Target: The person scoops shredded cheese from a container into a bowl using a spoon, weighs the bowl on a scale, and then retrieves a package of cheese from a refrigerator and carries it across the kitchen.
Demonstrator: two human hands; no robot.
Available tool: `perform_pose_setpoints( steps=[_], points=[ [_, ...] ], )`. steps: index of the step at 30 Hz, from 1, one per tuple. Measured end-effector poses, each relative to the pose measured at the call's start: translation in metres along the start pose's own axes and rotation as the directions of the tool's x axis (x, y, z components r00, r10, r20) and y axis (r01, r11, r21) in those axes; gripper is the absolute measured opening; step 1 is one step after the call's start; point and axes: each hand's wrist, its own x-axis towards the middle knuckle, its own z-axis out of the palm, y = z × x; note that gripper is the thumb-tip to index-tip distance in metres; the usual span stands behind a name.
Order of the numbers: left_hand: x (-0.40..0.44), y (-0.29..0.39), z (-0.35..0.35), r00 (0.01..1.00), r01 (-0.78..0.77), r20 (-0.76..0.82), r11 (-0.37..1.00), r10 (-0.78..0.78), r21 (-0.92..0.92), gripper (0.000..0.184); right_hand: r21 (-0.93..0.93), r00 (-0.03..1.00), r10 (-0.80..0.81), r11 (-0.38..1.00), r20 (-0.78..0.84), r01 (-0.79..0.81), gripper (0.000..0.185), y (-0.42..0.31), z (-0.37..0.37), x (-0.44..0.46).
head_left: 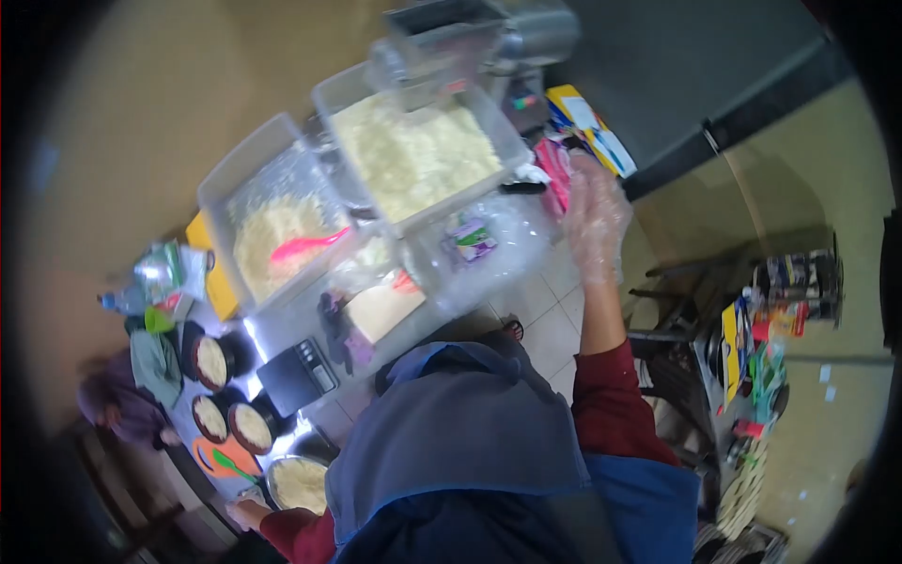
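My right hand (598, 224), in a clear plastic glove, is stretched out at the far end of the table. Its fingers look extended beside a pink and white packet (554, 176); I cannot tell whether they touch it. At the lower left, my left hand (247, 510) is close to the rim of a round metal bowl (299, 483) of pale grated-looking food. Its fingers are too small and blurred to read. A green spoon (231, 464) lies near it on an orange board (209, 456).
Two clear tubs hold pale crumbly food: a large tub (515, 150) and a smaller tub (211, 202) with a pink scoop (305, 244). Filled dark round pans (214, 362) stand near a black scale (299, 376). A metal machine (536, 38) stands behind. Another person (127, 399) is at left.
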Motion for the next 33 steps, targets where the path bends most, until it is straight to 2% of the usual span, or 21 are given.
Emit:
perform_pose_setpoints(
  steps=[2,3,5,6,7,8,9,10,11,12,14,15,16,18,20,21,22,26,28,30,33],
  points=[
    [0.033,0.063,-0.018,0.988,0.016,-0.154,0.996,-0.029,-0.082,0.049,0.057,0.96,0.251,0.968,-0.127,-0.246,0.021,0.047,-0.033,0.002],
    [0.045,0.099,-0.03,0.973,0.024,-0.226,0.992,-0.052,-0.126,0.049,0.051,0.951,0.271,0.963,-0.147,-0.266,0.021,0.083,-0.045,0.001],
    [0.034,0.182,-0.068,0.926,0.032,-0.361,0.976,-0.11,-0.217,0.05,0.365,0.806,0.466,0.868,-0.366,-0.336,0.026,0.155,-0.057,0.002],
    [0.13,0.169,-0.047,0.894,0.03,-0.424,0.964,-0.144,-0.264,0.05,0.366,0.788,0.481,0.863,-0.384,-0.348,0.026,0.182,-0.067,0.006],
    [0.157,0.205,-0.054,0.858,0.025,-0.48,0.948,-0.183,-0.316,0.051,0.269,0.754,0.492,0.87,-0.435,-0.413,0.028,0.202,-0.082,0.015],
    [0.139,0.261,-0.076,0.818,0.017,-0.529,0.929,-0.225,-0.369,0.051,0.17,0.72,0.498,0.86,-0.484,-0.48,0.03,0.225,-0.094,0.023],
    [0.13,0.3,-0.092,0.776,0.007,-0.569,0.906,-0.273,-0.424,0.051,0.119,0.737,0.44,0.887,-0.514,-0.446,0.029,0.252,-0.1,0.034],
    [0.125,0.336,-0.104,0.742,-0.296,-0.667,0.924,0.065,-0.24,0.07,0.061,0.751,0.38,0.908,-0.54,-0.415,0.029,0.278,-0.107,0.045],
    [0.105,0.403,-0.137,0.671,-0.408,-0.717,0.902,0.19,-0.142,0.068,0.084,0.764,0.368,0.919,-0.53,-0.385,0.027,0.296,-0.113,0.057],
    [0.087,0.453,-0.157,0.661,-0.446,-0.721,0.881,0.206,-0.158,0.068,0.099,0.773,0.354,0.929,-0.527,-0.357,0.025,0.308,-0.118,0.068],
    [0.047,0.537,-0.181,0.578,-0.649,-0.729,0.748,0.368,-0.138,0.065,0.095,0.8,0.253,0.966,-0.544,-0.241,0.021,0.328,-0.123,0.081],
    [0.023,0.572,-0.187,0.573,-0.708,-0.711,0.683,0.409,-0.178,0.061,0.131,0.778,0.275,0.961,-0.565,-0.244,0.019,0.339,-0.121,0.084],
    [0.005,0.599,-0.189,0.54,-0.808,-0.695,0.524,0.475,-0.269,0.057,0.243,0.762,0.36,0.932,-0.538,-0.269,0.018,0.342,-0.123,0.086],
    [-0.043,0.657,-0.191,0.527,-0.85,-0.662,0.321,0.532,-0.418,0.057,0.245,0.779,0.428,0.903,-0.459,-0.352,0.02,0.347,-0.124,0.084],
    [-0.084,0.697,-0.177,0.505,-0.84,-0.587,0.205,0.633,-0.502,0.059,0.239,0.814,0.384,0.921,-0.435,-0.307,0.023,0.35,-0.123,0.083],
    [-0.103,0.716,-0.17,0.507,-0.764,-0.544,0.056,0.668,-0.642,0.058,0.206,0.839,0.363,0.93,-0.405,-0.304,0.026,0.35,-0.129,0.083],
    [-0.122,0.733,-0.185,0.385,-0.837,-0.516,0.053,0.765,-0.545,0.055,0.171,0.861,0.346,0.938,-0.373,-0.303,0.028,0.349,-0.137,0.084],
    [-0.181,0.786,-0.182,0.162,-0.713,-0.456,-0.215,0.875,-0.667,0.052,0.188,0.923,0.325,0.939,-0.207,-0.289,0.032,0.353,-0.156,0.085],
    [-0.203,0.807,-0.186,0.048,-0.766,-0.442,-0.252,0.896,-0.592,0.048,0.186,0.926,0.372,0.916,-0.066,-0.355,0.037,0.35,-0.172,0.089],
    [-0.216,0.829,-0.187,-0.036,-0.695,-0.426,-0.329,0.904,-0.64,0.047,0.136,0.923,0.382,0.918,-0.044,-0.373,0.043,0.352,-0.176,0.094],
    [-0.233,0.859,-0.182,-0.095,-0.649,-0.456,-0.403,0.885,-0.646,0.043,0.103,0.899,0.437,0.893,0.029,-0.437,0.05,0.348,-0.191,0.098]
  ],
)
